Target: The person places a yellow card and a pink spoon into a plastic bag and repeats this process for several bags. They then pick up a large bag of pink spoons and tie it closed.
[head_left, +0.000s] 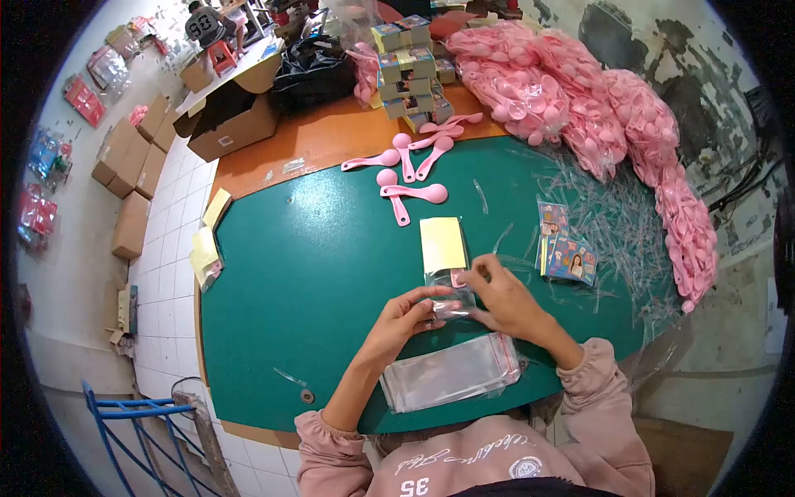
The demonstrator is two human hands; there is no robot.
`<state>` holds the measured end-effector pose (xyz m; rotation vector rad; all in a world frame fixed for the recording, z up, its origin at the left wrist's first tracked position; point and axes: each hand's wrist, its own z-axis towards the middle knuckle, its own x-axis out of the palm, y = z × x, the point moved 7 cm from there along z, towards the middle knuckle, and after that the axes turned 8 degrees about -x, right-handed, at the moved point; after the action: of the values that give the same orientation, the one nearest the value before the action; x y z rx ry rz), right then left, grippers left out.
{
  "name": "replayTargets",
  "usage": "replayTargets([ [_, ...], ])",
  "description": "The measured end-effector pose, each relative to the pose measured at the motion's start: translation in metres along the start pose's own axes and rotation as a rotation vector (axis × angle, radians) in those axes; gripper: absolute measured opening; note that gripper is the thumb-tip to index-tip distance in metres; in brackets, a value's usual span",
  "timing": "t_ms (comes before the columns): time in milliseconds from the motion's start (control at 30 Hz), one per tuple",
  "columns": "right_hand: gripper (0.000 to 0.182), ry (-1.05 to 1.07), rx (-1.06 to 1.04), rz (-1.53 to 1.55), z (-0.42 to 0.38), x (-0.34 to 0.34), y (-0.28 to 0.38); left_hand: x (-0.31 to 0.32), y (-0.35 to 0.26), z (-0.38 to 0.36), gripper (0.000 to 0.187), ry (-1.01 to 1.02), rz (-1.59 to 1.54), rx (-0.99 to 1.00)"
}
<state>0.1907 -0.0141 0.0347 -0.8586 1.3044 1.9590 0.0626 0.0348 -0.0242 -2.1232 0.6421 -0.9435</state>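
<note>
Green tabletop (281,265): smooth, faintly glossy. Pink spoons with holed handles (416,193): smooth plastic, slight sheen. Stacked clear flat bags (447,377): glossy, crinkled plastic film. Brown open box (236,124): matt cardboard. Grey patchy wall (617,41): rough, peeling.

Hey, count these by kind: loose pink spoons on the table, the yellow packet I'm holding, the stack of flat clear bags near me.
Loose pink spoons: 7
Held yellow packet: 1
Stack of flat clear bags: 1
Total: 9

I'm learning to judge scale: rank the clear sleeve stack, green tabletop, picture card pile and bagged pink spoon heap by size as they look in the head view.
1. Green tabletop
2. Bagged pink spoon heap
3. Clear sleeve stack
4. Picture card pile
</note>
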Motion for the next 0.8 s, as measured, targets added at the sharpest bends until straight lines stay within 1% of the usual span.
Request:
replayTargets([
  [33, 0.040, -0.005, 0.005, 0.011, 0.000, 0.004, -0.003, -0.002, 0.001, 0.000, 0.029, 0.021, 0.067, 0.022],
  [67, 0.035, -0.008, 0.005, 0.035, 0.001, 0.007, -0.007, -0.004, -0.001, -0.002, 0.030, 0.043, 0.133, 0.046],
  [100, 0.030, -0.009, 0.004, 0.052, 0.002, 0.008, -0.009, -0.006, -0.005, -0.004, 0.030, 0.043, 0.135, 0.042],
  [133, 0.022, -0.076, -0.005, 0.144, 0.002, 0.003, -0.010, -0.007, -0.009, -0.008, 0.030, 0.020, 0.155, 0.013],
  [167, 0.022, -0.070, -0.003, 0.141, 0.001, 0.002, -0.012, -0.007, -0.012, -0.010, 0.031, -0.002, 0.173, -0.016],
  [200, 0.021, -0.110, 0.007, 0.183, -0.001, 0.001, -0.014, -0.008, -0.017, -0.011, 0.034, -0.043, 0.152, 0.016],
  [233, 0.020, -0.153, 0.019, 0.227, -0.003, -0.001, -0.016, -0.007, -0.014, -0.008, 0.034, -0.042, 0.148, 0.009],
  [300, 0.019, -0.149, 0.046, 0.287, -0.005, 0.002, -0.023, -0.014, -0.029, -0.009, 0.031, -0.312, 0.645, 0.276],
  [333, 0.018, -0.146, 0.064, 0.342, -0.006, 0.003, -0.026, -0.012, -0.027, -0.006, 0.031, -0.308, 0.647, 0.267],
  [367, 0.018, -0.148, 0.071, 0.347, -0.006, 0.002, -0.026, -0.004, -0.032, -0.007, 0.028, -0.304, 0.773, 0.372],
  [400, 0.017, -0.107, 0.127, 0.437, -0.006, 0.005, -0.028, 0.003, -0.037, -0.009, 0.025, -0.297, 0.899, 0.482],
  [433, 0.016, -0.065, 0.181, 0.525, -0.006, 0.008, -0.031, 0.005, -0.038, -0.008, 0.025, -0.294, 0.900, 0.479],
  [467, 0.016, -0.066, 0.182, 0.526, -0.007, 0.009, -0.034, 0.003, -0.039, -0.008, 0.019, -0.334, 0.896, 0.452],
  [500, 0.014, -0.060, 0.219, 0.624, -0.009, 0.014, -0.038, 0.001, -0.039, -0.007, 0.013, -0.374, 0.891, 0.424],
  [533, 0.014, -0.055, 0.255, 0.721, -0.011, 0.018, -0.041, -0.001, -0.036, -0.006, 0.012, -0.385, 0.784, 0.422],
  [567, 0.014, -0.054, 0.254, 0.721, -0.012, 0.020, -0.041, -0.002, -0.034, -0.004, 0.012, -0.386, 0.784, 0.423],
  [633, 0.014, -0.055, 0.470, 0.915, -0.019, 0.032, -0.051, -0.004, -0.029, -0.002, 0.014, -0.382, 0.780, 0.422],
  [667, 0.015, -0.026, 0.482, 0.841, -0.019, 0.031, -0.054, -0.005, -0.029, -0.002, 0.014, -0.427, 0.766, 0.429],
  [700, 0.015, -0.025, 0.481, 0.843, -0.017, 0.031, -0.053, -0.005, -0.029, -0.002, 0.014, -0.429, 0.766, 0.429],
  [767, 0.015, -0.121, 0.547, 0.921, -0.017, 0.030, -0.052, -0.011, -0.026, 0.000, 0.014, -0.480, 0.733, 0.341],
  [800, 0.015, -0.119, 0.546, 0.922, -0.016, 0.031, -0.051, -0.011, -0.026, 0.000, 0.014, -0.483, 0.733, 0.340],
])
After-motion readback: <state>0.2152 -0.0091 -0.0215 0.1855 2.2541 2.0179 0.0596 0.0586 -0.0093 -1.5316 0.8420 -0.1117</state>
